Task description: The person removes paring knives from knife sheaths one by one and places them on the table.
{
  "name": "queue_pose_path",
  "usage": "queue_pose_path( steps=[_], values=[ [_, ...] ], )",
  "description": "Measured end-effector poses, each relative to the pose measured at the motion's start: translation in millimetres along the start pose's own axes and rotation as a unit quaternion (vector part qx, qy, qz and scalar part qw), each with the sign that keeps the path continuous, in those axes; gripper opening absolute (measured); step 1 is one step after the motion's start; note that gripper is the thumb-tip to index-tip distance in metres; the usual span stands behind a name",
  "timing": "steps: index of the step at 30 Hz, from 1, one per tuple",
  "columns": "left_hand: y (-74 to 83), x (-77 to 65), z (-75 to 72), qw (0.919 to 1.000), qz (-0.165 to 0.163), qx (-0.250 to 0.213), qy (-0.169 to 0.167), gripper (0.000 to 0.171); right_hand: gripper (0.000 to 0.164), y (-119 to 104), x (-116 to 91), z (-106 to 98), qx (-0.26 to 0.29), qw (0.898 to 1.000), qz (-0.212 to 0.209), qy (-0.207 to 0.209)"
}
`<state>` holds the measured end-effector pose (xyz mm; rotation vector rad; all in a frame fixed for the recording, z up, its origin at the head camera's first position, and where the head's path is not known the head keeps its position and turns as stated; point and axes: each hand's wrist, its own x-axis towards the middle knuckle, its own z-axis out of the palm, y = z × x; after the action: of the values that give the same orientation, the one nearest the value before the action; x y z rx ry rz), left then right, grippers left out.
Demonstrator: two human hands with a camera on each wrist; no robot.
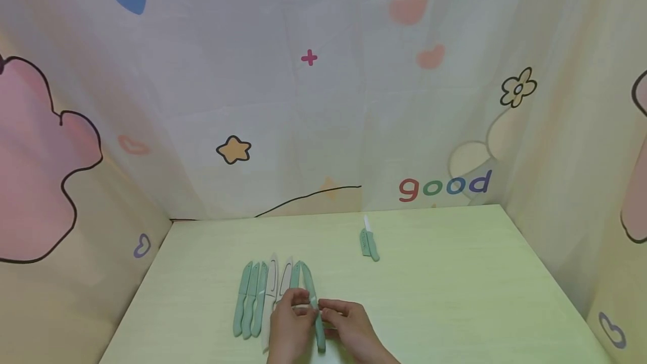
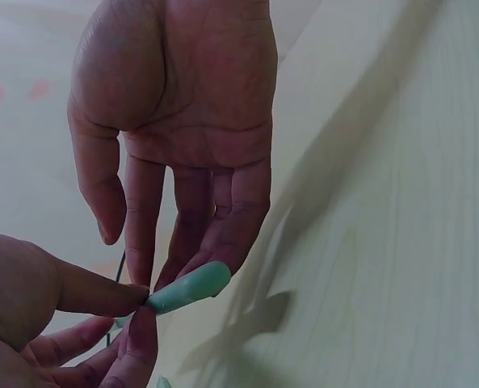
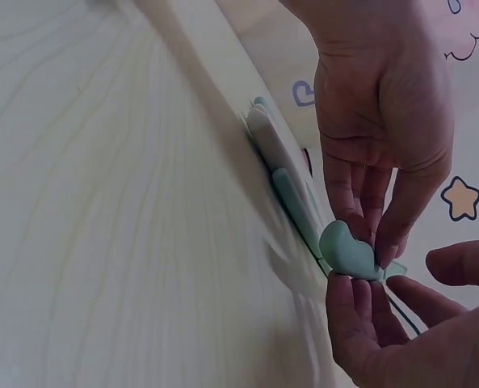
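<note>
A green knife is between my two hands, its narrow green front part pointing away from me. My right hand pinches it between thumb and fingers, and the rounded handle shows there in the right wrist view. From the other side, the fingers of my left hand touch the knife. In the left wrist view the thumb of that left hand hangs apart from the green handle. Another green knife lies just left of it, partly hidden by the left hand.
Left of my hands, several green knives lie side by side, with two white knives beside them. Farther back are a small green-handled knife with a bare pale blade and a flat green piece. A patterned curtain surrounds the table.
</note>
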<state>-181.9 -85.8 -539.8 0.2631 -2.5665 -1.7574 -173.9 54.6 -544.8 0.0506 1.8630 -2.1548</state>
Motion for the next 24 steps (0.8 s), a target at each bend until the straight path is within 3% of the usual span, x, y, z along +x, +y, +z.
queue_pose_path(
  steps=[8,15,20,24],
  values=[
    [-0.4,2.7,1.6,0.9996,0.008,-0.025,-0.012,0.044,0.032,-4.2,-1.4,-2.8,0.004,1.0,-0.006,0.011],
    [2.4,3.5,1.2,0.9975,-0.004,-0.061,-0.037,0.054,0.035,-2.3,-1.8,-6.8,0.011,1.0,-0.007,0.019],
    [2.3,3.2,1.4,0.9918,0.004,-0.108,-0.067,0.064,0.036,-4.9,-3.6,-11.0,0.009,0.999,-0.01,0.03],
    [3.3,3.8,1.7,0.9833,0.006,-0.149,-0.104,0.062,0.037,-7.0,-4.6,-16.3,0.016,0.999,-0.006,0.031]
  ],
)
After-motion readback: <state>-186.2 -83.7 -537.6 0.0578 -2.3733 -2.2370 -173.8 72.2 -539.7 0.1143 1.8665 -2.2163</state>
